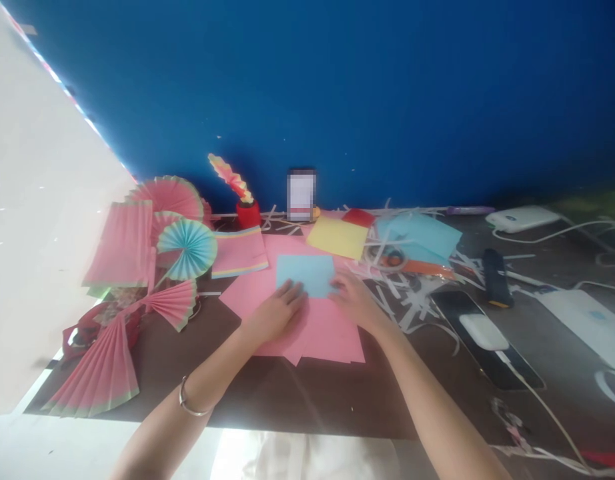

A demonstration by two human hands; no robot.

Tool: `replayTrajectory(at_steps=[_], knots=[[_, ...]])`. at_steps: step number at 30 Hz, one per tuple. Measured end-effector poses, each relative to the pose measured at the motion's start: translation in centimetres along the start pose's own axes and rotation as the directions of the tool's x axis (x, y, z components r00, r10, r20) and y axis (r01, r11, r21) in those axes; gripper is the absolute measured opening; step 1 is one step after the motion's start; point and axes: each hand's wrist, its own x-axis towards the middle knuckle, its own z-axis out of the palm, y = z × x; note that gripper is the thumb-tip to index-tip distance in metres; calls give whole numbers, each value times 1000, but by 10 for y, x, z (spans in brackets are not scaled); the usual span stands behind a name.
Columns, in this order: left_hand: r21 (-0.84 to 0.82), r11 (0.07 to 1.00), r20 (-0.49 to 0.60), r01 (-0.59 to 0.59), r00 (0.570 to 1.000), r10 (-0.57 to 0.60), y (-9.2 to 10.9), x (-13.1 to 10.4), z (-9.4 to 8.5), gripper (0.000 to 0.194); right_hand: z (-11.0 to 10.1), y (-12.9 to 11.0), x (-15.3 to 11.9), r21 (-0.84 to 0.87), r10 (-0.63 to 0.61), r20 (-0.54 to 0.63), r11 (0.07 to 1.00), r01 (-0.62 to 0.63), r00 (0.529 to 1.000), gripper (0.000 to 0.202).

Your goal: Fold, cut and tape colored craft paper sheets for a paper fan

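Note:
A small light blue sheet of paper (305, 272) lies on overlapping pink sheets (307, 337) in the middle of the dark table. My left hand (277, 312) rests flat with fingers stretched out, its fingertips on the sheet's lower left corner. At the sheet's lower right edge, the curled fingertips of my right hand (355, 299) pinch the paper. A pink sheet with striped edges (240, 253) lies left of the pile. Behind the blue sheet are a yellow sheet (337, 238) and larger light blue paper (422, 235).
Folded paper fans (187, 247) crowd the left side. A red container (248, 215) holds a pleated paper strip. Scissors (387, 257) lie among white paper scraps (412, 303). On the right are a phone (517, 370), a white case (483, 331) and cables. A blue wall (337, 100) stands behind.

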Motion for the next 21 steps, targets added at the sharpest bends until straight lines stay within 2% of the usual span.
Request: replayTrajectory(at_steps=[9, 12, 15, 17, 21], knots=[[18, 999, 41, 28, 999, -29, 2, 0, -3, 38, -17, 12, -5, -267, 6, -1, 964, -6, 1000, 36], [-2, 999, 24, 35, 999, -35, 3, 0, -4, 38, -21, 15, -3, -305, -16, -66, 952, -5, 998, 32], [-16, 999, 17, 34, 999, -34, 4, 0, -5, 39, -23, 11, -3, -319, -69, -148, 947, 18, 987, 16], [-16, 999, 19, 43, 999, -43, 5, 1, -5, 39, -21, 6, -3, -328, -73, -131, 944, 27, 989, 14], [-15, 998, 12, 55, 998, -55, 5, 1, -4, 38, -14, 3, -5, -310, 24, -33, 950, -34, 999, 23]])
